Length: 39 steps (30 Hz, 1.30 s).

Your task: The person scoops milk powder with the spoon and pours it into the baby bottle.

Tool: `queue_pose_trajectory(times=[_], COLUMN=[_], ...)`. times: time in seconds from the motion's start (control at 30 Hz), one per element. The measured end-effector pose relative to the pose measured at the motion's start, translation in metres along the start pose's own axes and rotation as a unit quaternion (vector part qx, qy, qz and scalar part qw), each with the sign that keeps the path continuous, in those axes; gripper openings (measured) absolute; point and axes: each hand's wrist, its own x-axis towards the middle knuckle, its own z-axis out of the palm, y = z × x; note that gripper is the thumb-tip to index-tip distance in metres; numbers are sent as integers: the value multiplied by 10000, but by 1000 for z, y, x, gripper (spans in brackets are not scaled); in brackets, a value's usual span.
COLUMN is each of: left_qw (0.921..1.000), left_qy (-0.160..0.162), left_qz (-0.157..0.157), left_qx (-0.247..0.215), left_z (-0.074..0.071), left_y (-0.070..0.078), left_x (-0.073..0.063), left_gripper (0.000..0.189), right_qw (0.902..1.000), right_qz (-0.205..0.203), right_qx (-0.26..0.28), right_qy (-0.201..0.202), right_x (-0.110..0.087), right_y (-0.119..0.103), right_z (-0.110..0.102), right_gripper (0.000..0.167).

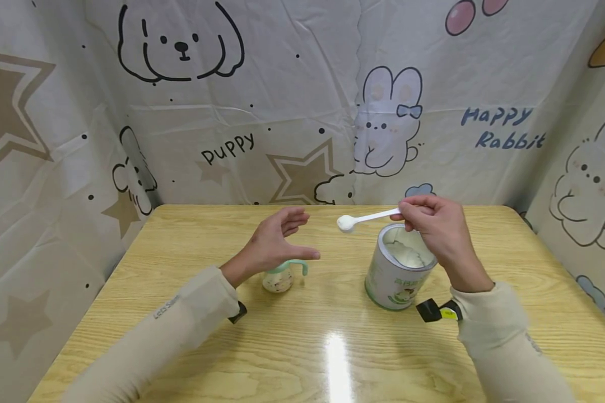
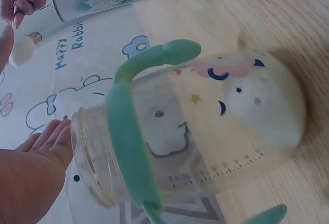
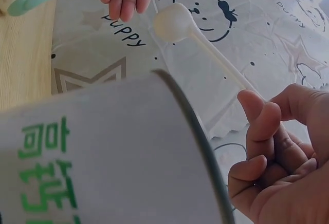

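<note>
My right hand (image 1: pixel 436 229) pinches the handle of a white measuring scoop (image 1: pixel 365 218), whose bowl is heaped with white powder. It holds the scoop level above a milk powder can (image 1: pixel 394 280), an open-topped tin with pale powder inside. The scoop's bowl points left, past the can's rim. My left hand (image 1: pixel 272 240) is above the baby bottle (image 1: pixel 278 279), fingers spread and thumb apart, holding nothing. In the left wrist view the clear bottle (image 2: pixel 169 142) stands lidless with green handles. Powder lies out of sight in the right wrist view, where the can's side (image 3: pixel 113 147) fills the front.
The wooden table (image 1: pixel 282 347) carries the bottle at left of centre and the can at right. A printed cloth (image 1: pixel 282 112) with puppy and rabbit drawings hangs behind and at both sides.
</note>
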Motion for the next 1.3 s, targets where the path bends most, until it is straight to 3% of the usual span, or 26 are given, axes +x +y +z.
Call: queue_pose_trajectory(times=[0.23,0.47,0.87,1.3], left_qw=[9999,10000,9992,9966], left_qy=[-4,-24,66,-56], left_qz=[-65,-16,63,-300], left_qx=[95,34,390,768], left_z=[-10,-20,-34,-37], left_y=[-3,-6,-11,-33], left_x=[-6,-11,-20,-27], left_gripper=[89,87,85,86], right_qw=[9998,9993,9970,9952], right_qz=[-52,189,328,245], right_qx=[116,193,407,478], right_qy=[-155,-265,-579,-818], right_x=[1,0,2,2], right_y=[-1,-3,-12,-19], right_z=[13,26,44,64], right_gripper=[29,27,29,27])
